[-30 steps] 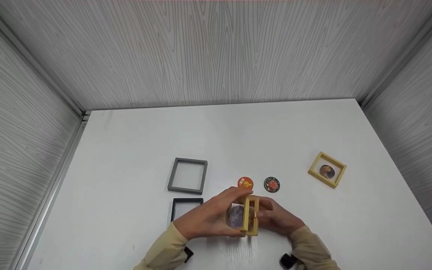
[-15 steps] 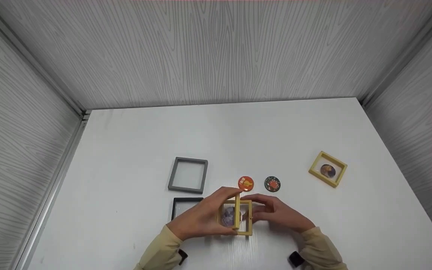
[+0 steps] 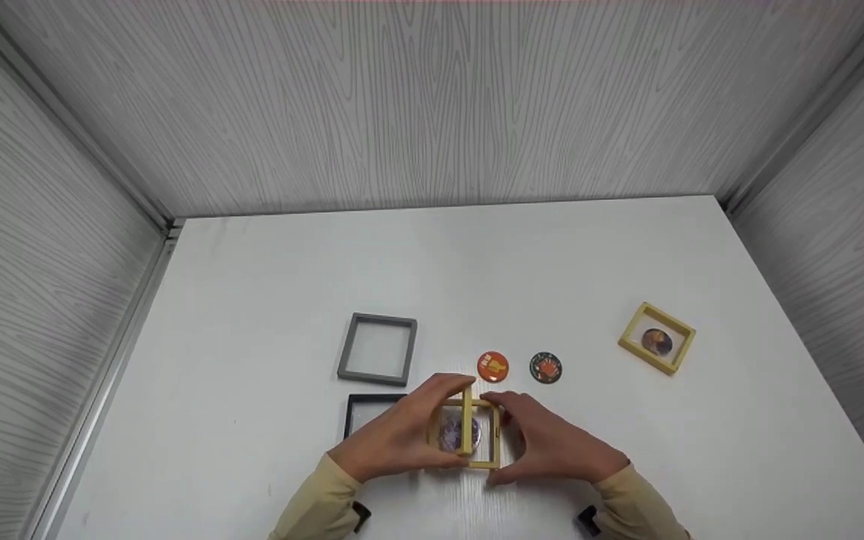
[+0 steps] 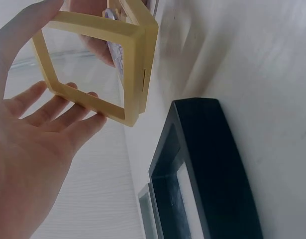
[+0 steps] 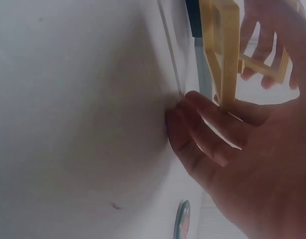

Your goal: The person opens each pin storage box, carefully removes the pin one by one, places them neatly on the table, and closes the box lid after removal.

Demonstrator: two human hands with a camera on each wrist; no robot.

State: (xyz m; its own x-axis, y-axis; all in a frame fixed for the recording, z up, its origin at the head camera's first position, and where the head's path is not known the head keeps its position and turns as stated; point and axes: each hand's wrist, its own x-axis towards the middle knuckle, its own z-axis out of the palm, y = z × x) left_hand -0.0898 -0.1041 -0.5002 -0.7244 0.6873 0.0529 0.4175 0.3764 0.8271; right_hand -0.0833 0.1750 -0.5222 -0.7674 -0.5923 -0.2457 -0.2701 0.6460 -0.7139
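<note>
A yellow hinged display frame (image 3: 466,424) with clear film stands partly opened in front of me, its two halves at an angle. My left hand (image 3: 398,442) holds the raised half between thumb and fingers, plain in the left wrist view, where the hand (image 4: 43,124) spans that half. A round purple badge (image 3: 450,433) shows through the film, between the halves. My right hand (image 3: 559,442) holds the lower half by its right side, fingers at the far corner and thumb at the near one. In the right wrist view, its fingertips (image 5: 175,119) reach down to the table.
A grey frame (image 3: 346,349) lies left of centre, with a black frame (image 3: 353,409) before it, partly covered by my left hand. An orange badge (image 3: 493,367) and a dark badge (image 3: 546,367) lie beyond my hands. Another yellow frame (image 3: 646,360) holding a badge is at right.
The yellow frame has shifted left and its lower half has come flatter. My right hand has gone from fingers at the frame's opening to spanning its right side.
</note>
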